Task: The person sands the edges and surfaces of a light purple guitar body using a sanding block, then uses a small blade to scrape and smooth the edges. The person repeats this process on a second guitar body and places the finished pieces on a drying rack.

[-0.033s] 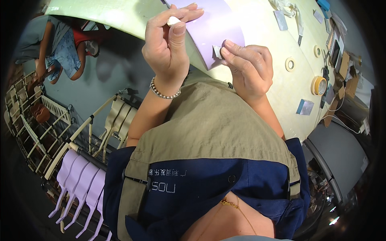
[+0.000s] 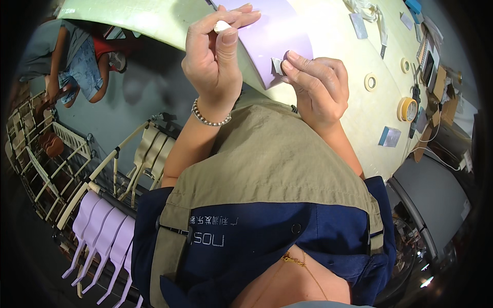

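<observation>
A curved, glossy lilac panel [image 2: 277,38] lies over the near edge of the pale table [image 2: 354,87]. On its left side, my left hand [image 2: 214,56] pinches a small white lump [image 2: 222,26] between thumb and forefinger, and its other fingers stretch over the panel. My right hand [image 2: 319,84] is closed on a small, thin grey piece [image 2: 277,66], held at the panel's near right corner. Whether that piece is folded sandpaper or a little blade, I cannot tell. The far end of the panel runs out of the picture.
Tape rolls [image 2: 408,109] and a blue-grey block [image 2: 390,136] sit on the table to the right. Behind them lie cardboard pieces [image 2: 438,84] and cables. At the left, lilac guitar-shaped parts [image 2: 102,226] hang on a rack [image 2: 77,203]. Another person [image 2: 84,77] is at the far left.
</observation>
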Motion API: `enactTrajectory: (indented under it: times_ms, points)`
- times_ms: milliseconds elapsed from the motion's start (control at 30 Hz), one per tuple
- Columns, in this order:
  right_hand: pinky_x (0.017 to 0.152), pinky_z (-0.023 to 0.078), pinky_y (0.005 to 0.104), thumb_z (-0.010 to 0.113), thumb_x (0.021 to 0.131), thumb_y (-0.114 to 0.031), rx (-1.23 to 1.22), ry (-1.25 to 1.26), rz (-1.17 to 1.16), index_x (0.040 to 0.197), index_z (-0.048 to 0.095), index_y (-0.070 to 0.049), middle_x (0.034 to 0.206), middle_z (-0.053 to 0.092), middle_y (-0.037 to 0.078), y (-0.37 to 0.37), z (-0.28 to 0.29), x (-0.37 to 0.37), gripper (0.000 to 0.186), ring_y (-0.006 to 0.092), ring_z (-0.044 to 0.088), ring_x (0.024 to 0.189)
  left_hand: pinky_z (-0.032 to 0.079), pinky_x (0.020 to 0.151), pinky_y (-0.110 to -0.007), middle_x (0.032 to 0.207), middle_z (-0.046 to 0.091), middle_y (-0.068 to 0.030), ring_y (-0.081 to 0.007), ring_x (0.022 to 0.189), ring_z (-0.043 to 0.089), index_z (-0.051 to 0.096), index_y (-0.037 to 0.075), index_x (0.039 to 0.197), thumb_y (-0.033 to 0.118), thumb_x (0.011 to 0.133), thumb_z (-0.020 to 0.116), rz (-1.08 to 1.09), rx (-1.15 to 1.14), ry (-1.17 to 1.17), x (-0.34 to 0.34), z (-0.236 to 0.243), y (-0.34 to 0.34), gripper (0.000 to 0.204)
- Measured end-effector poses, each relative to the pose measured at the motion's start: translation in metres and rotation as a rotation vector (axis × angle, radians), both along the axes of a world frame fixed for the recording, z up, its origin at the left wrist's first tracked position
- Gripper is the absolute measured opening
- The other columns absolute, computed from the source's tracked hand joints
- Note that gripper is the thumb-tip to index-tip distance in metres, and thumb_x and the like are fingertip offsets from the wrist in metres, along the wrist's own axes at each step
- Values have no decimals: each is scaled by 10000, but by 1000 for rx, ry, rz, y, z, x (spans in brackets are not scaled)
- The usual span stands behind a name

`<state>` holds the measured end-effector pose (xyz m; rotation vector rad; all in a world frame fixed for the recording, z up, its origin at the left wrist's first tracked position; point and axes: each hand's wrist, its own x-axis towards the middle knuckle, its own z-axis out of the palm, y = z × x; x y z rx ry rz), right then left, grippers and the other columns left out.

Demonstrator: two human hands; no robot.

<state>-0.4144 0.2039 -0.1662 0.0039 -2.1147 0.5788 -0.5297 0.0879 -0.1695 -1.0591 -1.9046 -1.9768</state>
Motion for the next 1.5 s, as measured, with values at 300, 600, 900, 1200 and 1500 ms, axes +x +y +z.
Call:
enactTrajectory:
  times_ms: [300,600,900,1200,1500]
  points:
    - [557,424,220,740,578,-59,-33,-41,74,792,693,-79,903,688,5,6,0,3,219,140,505,663,362,991,-421,903,664,-205,-286,962,633,431,-9,1028,284,985,378,12,-7,28,0,0,2,301]
    - [599,436,242,738,605,-18,-166,-72,130,849,683,-72,936,689,47,2,-3,15,256,169,542,699,389,961,-400,897,662,-216,-285,952,636,432,-19,1016,269,987,375,10,5,39,-2,2,-1,295]
    - [697,452,241,577,898,-124,-1050,71,6,978,611,19,986,653,146,15,-6,33,167,121,543,756,454,929,-399,996,604,-273,-320,997,611,431,-51,1031,256,977,404,-84,102,-93,-3,7,-9,312]
    - [626,369,184,627,860,-256,-1419,-120,384,1154,522,8,1030,621,106,9,28,69,409,45,411,666,466,860,-392,888,626,-76,-266,936,566,606,95,869,187,632,808,-73,28,193,25,28,-35,325]
    - [757,467,265,699,793,-170,-1643,-688,693,979,625,21,897,652,74,1,50,60,277,126,591,805,439,821,-363,926,563,26,-209,933,503,680,261,790,307,554,829,-220,-230,293,63,43,-23,283]
